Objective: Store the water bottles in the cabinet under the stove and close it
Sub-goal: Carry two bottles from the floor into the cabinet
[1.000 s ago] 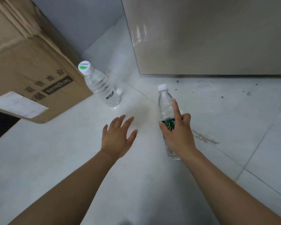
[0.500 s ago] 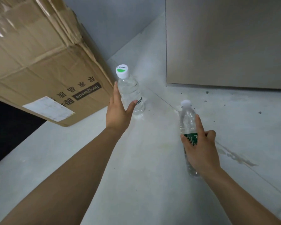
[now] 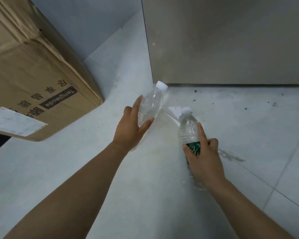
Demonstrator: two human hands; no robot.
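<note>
Head view is showing both forearms reaching forward and down over a pale tiled floor [image 3: 76,178]. Nearest, the right hand [image 3: 204,157] is gripping the right bottle [image 3: 188,128] around its green label, with the index finger lying straight up the clear wall and the other fingers [image 3: 213,142] curling round the body. This bottle is leaning cap-forward, and its base is hiding behind the wrist, so I cannot tell whether it is touching the floor.

A little farther on, the left hand [image 3: 128,131] is holding the left bottle [image 3: 152,102] between nearly straight fingers [image 3: 136,106] and the thumb. That bottle is tilting with its white cap pointing at the lower corner of a grey panel [image 3: 231,40], which I am taking to be the cabinet door. It is sitting shut, and no handle is showing. A cardboard box [image 3: 33,66] is standing to the left.

Trouble is likely coming from that shut door: with both hands occupied, nothing is free for pulling it open, so one bottle probably needs setting down first. The left hold is looking loose, and the smooth, thin plastic could be slipping through it or buckling under a harder squeeze. The cap is sitting near the panel's edge and could be knocking against it. A streak [image 3: 231,156] is marking the floor just right of the right hand, possibly wet.
</note>
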